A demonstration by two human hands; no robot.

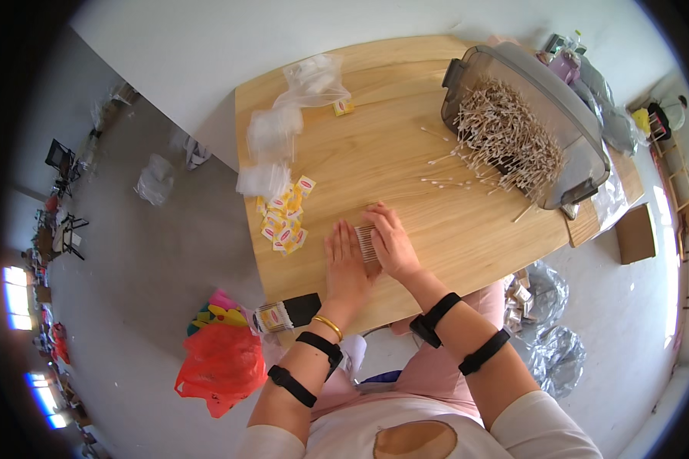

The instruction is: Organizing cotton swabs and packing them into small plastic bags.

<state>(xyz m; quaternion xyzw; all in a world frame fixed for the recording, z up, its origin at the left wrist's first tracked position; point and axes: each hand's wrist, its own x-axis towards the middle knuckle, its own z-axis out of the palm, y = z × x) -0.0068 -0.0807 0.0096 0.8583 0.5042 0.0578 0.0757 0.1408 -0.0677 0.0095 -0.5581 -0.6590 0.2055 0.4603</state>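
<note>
A neat row of cotton swabs (366, 243) lies on the wooden table between my two hands. My left hand (346, 256) rests flat along the row's left side, fingers stretched out and touching it. From the right, my right hand (390, 241) curves its fingers round the row's far end and right side; its thumb is hard to make out. Left of my hands lies a pile of small yellow-and-white printed cards (285, 218). Near my left wrist, a black holder (302, 308) at the table edge sits against a printed pack of swabs (272, 317).
A grey clear bin (582, 145) lies tipped at the right, loose cotton swabs (505, 130) spilling out. Clear plastic bags (272, 138) line the table's left edge. A red plastic bag (220, 367) hangs beside the near left corner. Silvery bags (555, 356) stand on the floor at right.
</note>
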